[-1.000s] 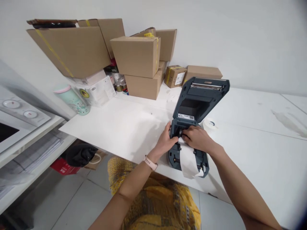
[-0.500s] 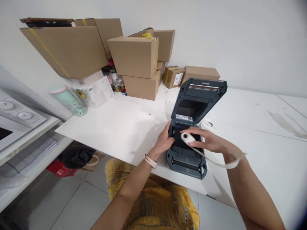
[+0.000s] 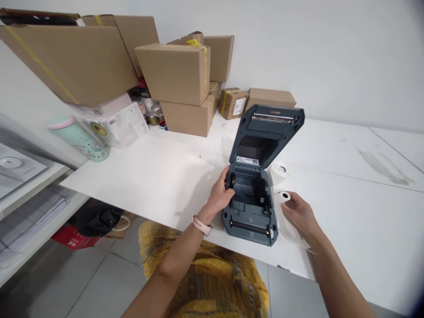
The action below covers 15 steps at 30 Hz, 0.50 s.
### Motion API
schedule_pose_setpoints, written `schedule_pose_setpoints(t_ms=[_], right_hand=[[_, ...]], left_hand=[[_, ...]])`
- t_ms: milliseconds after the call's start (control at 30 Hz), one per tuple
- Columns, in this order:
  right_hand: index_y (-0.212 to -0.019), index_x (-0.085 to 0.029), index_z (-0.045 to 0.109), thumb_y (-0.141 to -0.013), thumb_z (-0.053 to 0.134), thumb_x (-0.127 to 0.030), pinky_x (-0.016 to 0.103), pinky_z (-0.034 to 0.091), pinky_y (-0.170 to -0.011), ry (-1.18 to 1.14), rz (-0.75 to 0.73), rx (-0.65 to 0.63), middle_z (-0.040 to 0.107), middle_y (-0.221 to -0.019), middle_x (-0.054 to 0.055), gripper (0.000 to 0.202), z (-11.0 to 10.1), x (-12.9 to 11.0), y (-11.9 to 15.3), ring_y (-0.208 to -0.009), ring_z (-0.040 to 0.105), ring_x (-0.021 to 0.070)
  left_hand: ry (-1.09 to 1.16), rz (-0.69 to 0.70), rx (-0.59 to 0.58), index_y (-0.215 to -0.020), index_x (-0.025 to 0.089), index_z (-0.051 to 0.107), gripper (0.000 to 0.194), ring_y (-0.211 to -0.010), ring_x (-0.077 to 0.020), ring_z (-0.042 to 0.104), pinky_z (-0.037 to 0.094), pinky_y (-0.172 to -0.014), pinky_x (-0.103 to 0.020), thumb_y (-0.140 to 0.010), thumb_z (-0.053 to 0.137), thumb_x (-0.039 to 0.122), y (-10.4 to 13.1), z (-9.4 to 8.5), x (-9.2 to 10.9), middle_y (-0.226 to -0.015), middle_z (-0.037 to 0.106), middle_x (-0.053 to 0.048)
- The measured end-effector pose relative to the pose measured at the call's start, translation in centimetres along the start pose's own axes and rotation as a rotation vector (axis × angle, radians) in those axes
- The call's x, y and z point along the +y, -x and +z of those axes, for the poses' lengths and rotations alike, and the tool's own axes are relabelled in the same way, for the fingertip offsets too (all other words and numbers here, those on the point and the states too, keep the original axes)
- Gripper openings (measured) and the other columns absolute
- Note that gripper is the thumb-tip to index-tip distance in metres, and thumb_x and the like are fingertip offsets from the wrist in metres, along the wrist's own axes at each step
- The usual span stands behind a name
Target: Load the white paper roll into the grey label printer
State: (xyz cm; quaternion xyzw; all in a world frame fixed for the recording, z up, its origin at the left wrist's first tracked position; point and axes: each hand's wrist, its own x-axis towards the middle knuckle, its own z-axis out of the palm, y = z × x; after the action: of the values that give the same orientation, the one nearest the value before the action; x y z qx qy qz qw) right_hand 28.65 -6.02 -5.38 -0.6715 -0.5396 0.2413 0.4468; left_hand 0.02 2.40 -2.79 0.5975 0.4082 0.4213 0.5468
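Our left hand (image 3: 221, 194) is partly closed on the near-left side wall of the label printer (image 3: 250, 238), thumb over the rim and fingers down the outside. Our right hand (image 3: 300, 213) is beside the printer's right side, fingers curled around a thin paper roll (image 3: 284, 197); we cannot tell whether that roll also rests on the table. A loose paper strip (image 3: 291, 229) trails from it towards us, along the printer's right side.

As far as we can judge, the taking-out is done: the thin roll is wholly outside the printer, and no paper lies over the platen roller (image 3: 249, 227) at its front. The two black roll holders (image 3: 262, 191) stand apart in its bay with no roll between them. The loading side looks undone: a thicker paper roll (image 3: 278, 172) stands just beside the printer's right rear, touched by neither hand, and the lid (image 3: 281, 130) is tilted up, unclosed.

The printer sits near the front edge of the white table (image 3: 165, 168). Behind it, against the wall, are a small taped carton (image 3: 233, 106) and a long low carton (image 3: 271, 97). Stacked cardboard boxes (image 3: 174, 73) rise behind it to the left, and a mint-green tumbler (image 3: 79, 137) leans farther left of it.
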Motion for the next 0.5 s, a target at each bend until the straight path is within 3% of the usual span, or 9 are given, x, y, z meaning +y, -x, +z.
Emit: schedule_pose_setpoints(t_ms=[133, 200, 267, 333, 433, 500], right_hand=[[-0.141, -0.028, 0.057, -0.073, 0.083, -0.052, 0.049, 0.049, -0.108, -0.082, 0.013, -0.211, 0.062, -0.144, 0.012, 0.077, -1.5, 2.6, -0.9, -0.132, 0.058, 0.0304], [-0.149, -0.033, 0.048, -0.079, 0.078, -0.055, 0.049, 0.047, -0.112, -0.217, 0.036, -0.219, 0.053, -0.154, 0.012, 0.079, -2.4, 3.9, -1.7, -0.141, 0.052, 0.0288], [-0.149, -0.033, 0.047, -0.083, 0.072, -0.058, 0.048, 0.047, -0.112, -0.335, 0.086, -0.135, 0.052, -0.154, 0.013, 0.075, -2.7, 4.6, -2.9, -0.140, 0.053, 0.0271], [-0.148, -0.033, 0.047, -0.079, 0.075, -0.059, 0.048, 0.048, -0.111, -0.357, 0.125, -0.067, 0.054, -0.152, 0.013, 0.079, -2.4, 4.4, -4.6, -0.138, 0.055, 0.0269], [-0.148, -0.030, 0.045, -0.067, 0.085, -0.054, 0.048, 0.053, -0.103, -0.302, 0.114, -0.146, 0.060, -0.144, 0.012, 0.094, -1.3, 2.8, -7.4, -0.129, 0.061, 0.0280], [-0.140, -0.023, 0.054, -0.062, 0.088, -0.053, 0.046, 0.057, -0.094, -0.265, 0.108, -0.237, 0.070, -0.128, 0.012, 0.090, -0.7, 1.4, -8.9, -0.113, 0.068, 0.0289]], left_hand=[[0.011, 0.006, 0.002, -0.159, 0.026, 0.036, 0.090, -0.145, -0.0285, 0.047, 0.033, -0.125, -0.044, -0.073, 0.055, 0.005, 0.0, 0.0, 0.1, -0.160, 0.047, -0.004], [0.017, 0.010, 0.001, -0.159, 0.026, 0.036, 0.090, -0.144, -0.0281, 0.047, 0.034, -0.125, -0.044, -0.073, 0.054, 0.005, 0.0, 0.0, 0.0, -0.159, 0.048, -0.004], [0.016, 0.016, -0.002, -0.158, 0.026, 0.036, 0.090, -0.145, -0.0280, 0.047, 0.034, -0.125, -0.043, -0.073, 0.054, 0.005, -0.1, 0.1, -0.1, -0.159, 0.048, -0.005], [0.011, 0.020, 0.000, -0.158, 0.025, 0.037, 0.090, -0.145, -0.0280, 0.046, 0.033, -0.125, -0.043, -0.073, 0.054, 0.004, -0.2, 0.1, -0.3, -0.159, 0.048, -0.005], [0.010, 0.005, 0.002, -0.160, 0.022, 0.033, 0.092, -0.147, -0.0281, 0.044, 0.031, -0.126, -0.042, -0.072, 0.055, 0.005, -0.4, 0.1, -0.5, -0.161, 0.045, -0.006], [0.014, -0.014, -0.001, -0.160, 0.022, 0.031, 0.093, -0.148, -0.0283, 0.042, 0.031, -0.126, -0.042, -0.072, 0.056, 0.006, -0.4, 0.1, -0.5, -0.163, 0.043, -0.007]])
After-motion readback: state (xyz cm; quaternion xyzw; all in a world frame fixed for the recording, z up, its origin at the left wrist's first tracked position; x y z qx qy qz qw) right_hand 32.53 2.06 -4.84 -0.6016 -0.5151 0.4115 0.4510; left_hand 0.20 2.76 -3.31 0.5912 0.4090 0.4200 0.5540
